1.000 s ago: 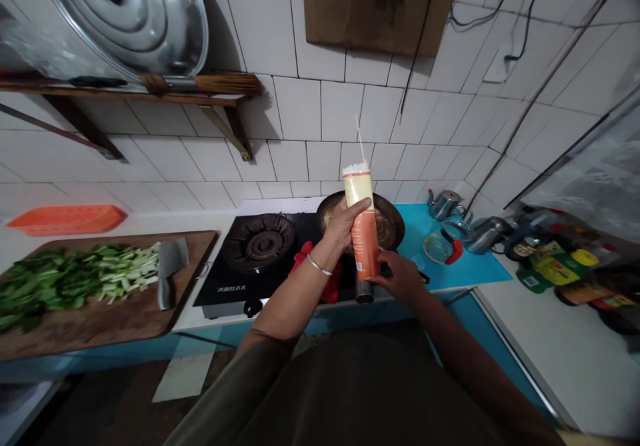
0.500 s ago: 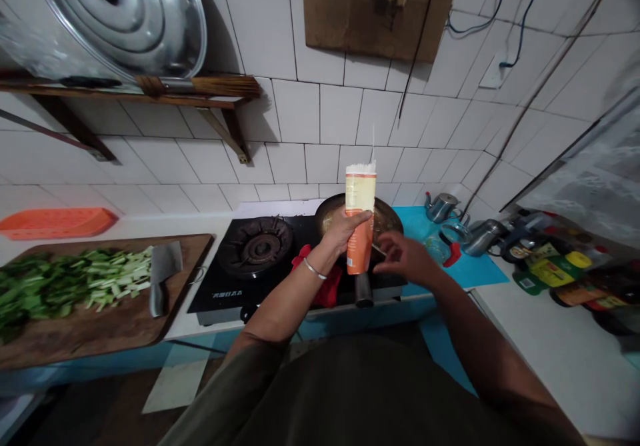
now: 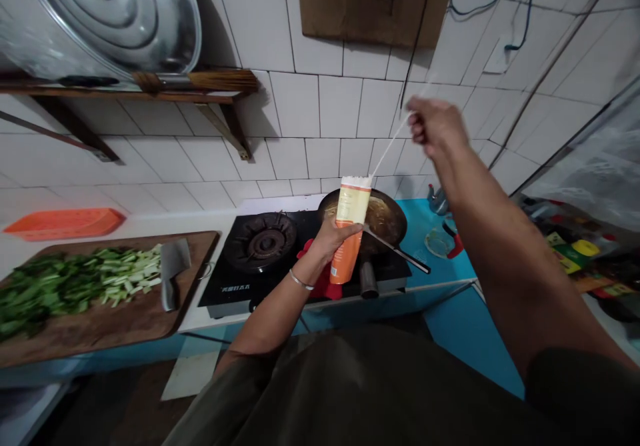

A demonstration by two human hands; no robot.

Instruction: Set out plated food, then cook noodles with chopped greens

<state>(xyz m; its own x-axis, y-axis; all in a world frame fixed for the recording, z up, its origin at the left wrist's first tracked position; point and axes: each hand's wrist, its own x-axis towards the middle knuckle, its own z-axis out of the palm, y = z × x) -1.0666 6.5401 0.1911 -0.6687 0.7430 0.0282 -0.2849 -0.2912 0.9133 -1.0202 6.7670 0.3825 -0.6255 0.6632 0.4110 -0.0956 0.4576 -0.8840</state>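
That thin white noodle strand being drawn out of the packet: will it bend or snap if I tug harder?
Likely stiff and brittle: the strand runs dead straight from the noodle packet to the right hand, with no sag. Probably very light, being hair-thin. A sideways tug may well snap it; pulling along its length looks safer. The left hand steadies the tilted packet above the wok.

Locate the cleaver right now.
Head view, left side: the cleaver lies on the wooden cutting board, between the chopped greens and the stove.

Home kitchen: gas stove, tiled wall, chopping board with greens.
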